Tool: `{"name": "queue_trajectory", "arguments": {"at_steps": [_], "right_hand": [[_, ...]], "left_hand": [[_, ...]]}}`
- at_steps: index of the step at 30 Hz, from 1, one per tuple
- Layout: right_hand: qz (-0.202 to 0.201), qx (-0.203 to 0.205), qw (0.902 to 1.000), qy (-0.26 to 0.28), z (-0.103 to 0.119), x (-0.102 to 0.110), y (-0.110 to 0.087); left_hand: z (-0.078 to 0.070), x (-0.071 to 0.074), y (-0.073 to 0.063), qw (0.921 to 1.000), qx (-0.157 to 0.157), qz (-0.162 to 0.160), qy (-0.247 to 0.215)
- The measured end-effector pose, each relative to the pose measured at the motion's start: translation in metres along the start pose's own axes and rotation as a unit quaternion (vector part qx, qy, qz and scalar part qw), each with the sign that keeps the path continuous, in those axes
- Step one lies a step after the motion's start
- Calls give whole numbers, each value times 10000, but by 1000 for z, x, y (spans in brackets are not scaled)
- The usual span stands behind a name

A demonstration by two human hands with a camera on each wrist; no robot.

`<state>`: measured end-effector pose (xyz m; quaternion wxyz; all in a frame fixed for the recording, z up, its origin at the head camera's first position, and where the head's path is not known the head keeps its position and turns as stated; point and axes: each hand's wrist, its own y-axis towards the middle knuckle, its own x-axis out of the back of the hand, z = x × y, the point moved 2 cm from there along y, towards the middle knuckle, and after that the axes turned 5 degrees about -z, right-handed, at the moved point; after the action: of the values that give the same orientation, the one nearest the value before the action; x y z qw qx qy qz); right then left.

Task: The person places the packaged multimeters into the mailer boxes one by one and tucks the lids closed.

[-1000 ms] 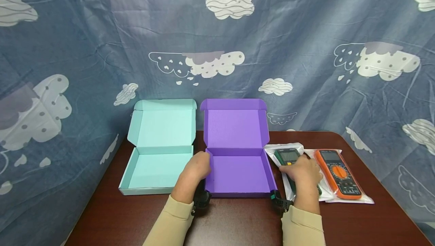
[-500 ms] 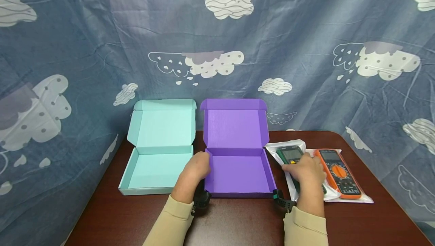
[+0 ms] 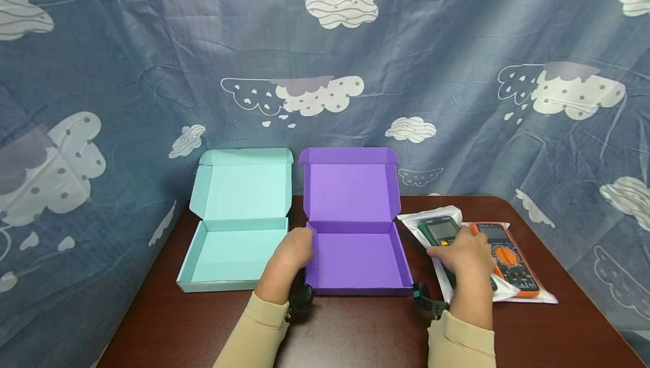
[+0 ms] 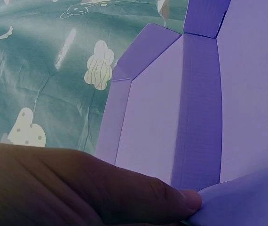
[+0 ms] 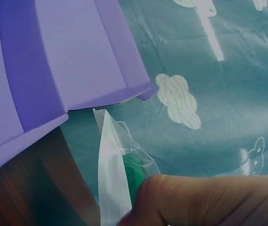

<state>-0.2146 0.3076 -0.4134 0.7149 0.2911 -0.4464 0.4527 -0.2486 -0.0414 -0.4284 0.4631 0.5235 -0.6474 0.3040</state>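
My left hand (image 3: 296,248) holds the left side wall of the open purple box (image 3: 355,261). In the left wrist view its thumb (image 4: 148,193) lies on the wall's top edge; the other fingers are hidden. On the right, my right hand (image 3: 465,256) grips a green multimeter (image 3: 439,229) in a clear plastic bag with white edges (image 3: 449,213). That hand covers the meter's middle. In the right wrist view, the bag (image 5: 113,174) stands tilted beside the thumb (image 5: 157,197), with the meter's green edge showing through.
An orange multimeter (image 3: 506,258) in its own bag lies at the right, partly overlapped by the green one's bag. Left of the purple box stands an open mint-green box (image 3: 238,252). A cloud-print curtain (image 3: 447,46) hangs behind the brown table (image 3: 355,328).
The right hand has shifted a little to the right with the bagged green multimeter, which now overlaps the orange one more. The left hand stays on the purple box.
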Motion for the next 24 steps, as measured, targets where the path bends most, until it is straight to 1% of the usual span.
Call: {"name": "queue_trajectory", "arguments": {"at_steps": [6, 10, 15, 24], "right_hand": [[-32, 118, 9999, 82, 2, 8, -5], [-72, 281, 9995, 103, 4, 13, -8], [-64, 608, 9980, 144, 8, 17, -13], [142, 1191, 9927, 126, 18, 22, -19]], "left_hand": [[0, 0, 0, 10000, 28, 24, -16], [0, 0, 0, 10000, 13, 11, -28], [0, 0, 0, 10000, -15, 7, -33], [-1, 0, 0, 10000, -28, 3, -11]]}}
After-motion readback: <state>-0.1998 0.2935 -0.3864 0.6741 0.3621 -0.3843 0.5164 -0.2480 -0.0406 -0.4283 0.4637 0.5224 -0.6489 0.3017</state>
